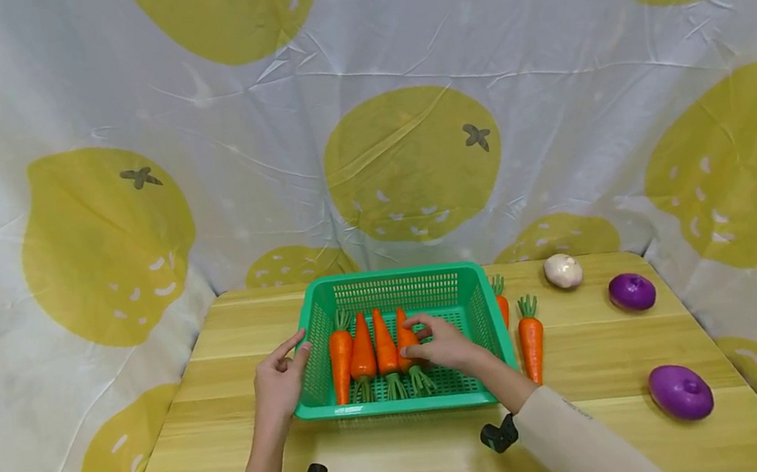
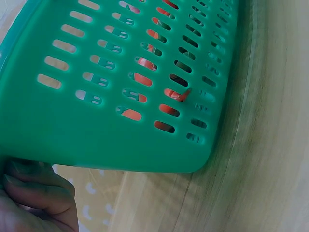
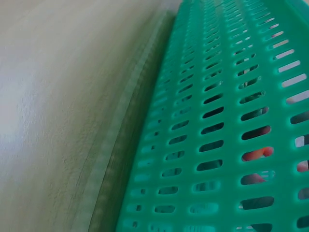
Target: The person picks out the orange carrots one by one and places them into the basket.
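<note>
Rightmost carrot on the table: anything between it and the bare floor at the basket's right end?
Yes: the basket's right wall; the rightmost carrot probably needs lifting over it. In the head view, the right forearm also crosses the basket's near right corner. Another carrot lies beside that wall, farther back.

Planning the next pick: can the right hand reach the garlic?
Likely yes: nothing covers the garlic, but the right hand, inside the basket, must first clear its right wall.
</note>
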A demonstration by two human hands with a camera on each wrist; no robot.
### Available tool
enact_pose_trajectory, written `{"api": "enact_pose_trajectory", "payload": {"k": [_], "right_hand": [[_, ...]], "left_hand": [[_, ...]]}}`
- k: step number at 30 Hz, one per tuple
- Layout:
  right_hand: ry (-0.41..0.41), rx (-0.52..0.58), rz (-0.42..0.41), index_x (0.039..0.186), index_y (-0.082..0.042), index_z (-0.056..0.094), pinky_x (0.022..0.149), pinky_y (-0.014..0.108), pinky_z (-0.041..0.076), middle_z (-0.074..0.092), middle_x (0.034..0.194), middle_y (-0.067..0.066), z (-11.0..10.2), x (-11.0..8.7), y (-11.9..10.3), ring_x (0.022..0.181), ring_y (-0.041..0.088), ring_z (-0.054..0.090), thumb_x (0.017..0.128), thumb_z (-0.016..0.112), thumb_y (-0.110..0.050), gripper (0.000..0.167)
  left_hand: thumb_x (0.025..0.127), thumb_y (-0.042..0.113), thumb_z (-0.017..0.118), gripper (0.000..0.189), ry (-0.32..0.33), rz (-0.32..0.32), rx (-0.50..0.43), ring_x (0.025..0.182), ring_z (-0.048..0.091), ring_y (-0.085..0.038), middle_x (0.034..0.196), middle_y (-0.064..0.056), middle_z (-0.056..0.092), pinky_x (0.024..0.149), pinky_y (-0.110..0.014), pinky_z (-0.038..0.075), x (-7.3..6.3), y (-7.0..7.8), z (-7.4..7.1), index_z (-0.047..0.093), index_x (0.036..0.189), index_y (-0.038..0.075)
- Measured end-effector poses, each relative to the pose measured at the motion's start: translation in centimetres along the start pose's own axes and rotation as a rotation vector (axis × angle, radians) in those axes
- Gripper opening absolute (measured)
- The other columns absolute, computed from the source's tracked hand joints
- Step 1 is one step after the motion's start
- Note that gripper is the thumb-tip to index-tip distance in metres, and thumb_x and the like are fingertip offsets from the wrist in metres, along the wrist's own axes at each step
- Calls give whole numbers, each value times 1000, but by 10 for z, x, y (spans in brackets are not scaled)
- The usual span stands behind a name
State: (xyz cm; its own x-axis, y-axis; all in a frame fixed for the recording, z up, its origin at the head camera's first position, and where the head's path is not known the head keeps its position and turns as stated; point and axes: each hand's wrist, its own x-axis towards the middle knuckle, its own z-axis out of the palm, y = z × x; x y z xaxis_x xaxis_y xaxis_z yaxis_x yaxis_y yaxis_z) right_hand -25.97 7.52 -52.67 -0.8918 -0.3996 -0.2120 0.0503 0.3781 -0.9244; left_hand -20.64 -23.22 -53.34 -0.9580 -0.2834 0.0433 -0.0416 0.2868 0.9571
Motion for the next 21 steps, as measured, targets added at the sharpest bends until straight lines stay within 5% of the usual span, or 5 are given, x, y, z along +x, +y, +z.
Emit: {"api": "enact_pose_trajectory", "payload": {"k": [9,21], "right_hand": [[19,-145,11,145,-16,55,80,44,56,59,136,19,1,2,4,110,32,63,96,75,-28,54],[10,-108,69,148,-11,48,84,47,57,56,139,21,2,-8,-1,109,31,64,101,67,-30,55]], "left_hand": [[100,35,70,35,-8,0,0,40,25,-7,53,6,35,39,-22,21,-1,1,0,70,135,28],[100,35,70,35,-9,-3,2,39,25,-8,52,6,34,39,-23,22,-1,1,-1,70,135,29]]}}
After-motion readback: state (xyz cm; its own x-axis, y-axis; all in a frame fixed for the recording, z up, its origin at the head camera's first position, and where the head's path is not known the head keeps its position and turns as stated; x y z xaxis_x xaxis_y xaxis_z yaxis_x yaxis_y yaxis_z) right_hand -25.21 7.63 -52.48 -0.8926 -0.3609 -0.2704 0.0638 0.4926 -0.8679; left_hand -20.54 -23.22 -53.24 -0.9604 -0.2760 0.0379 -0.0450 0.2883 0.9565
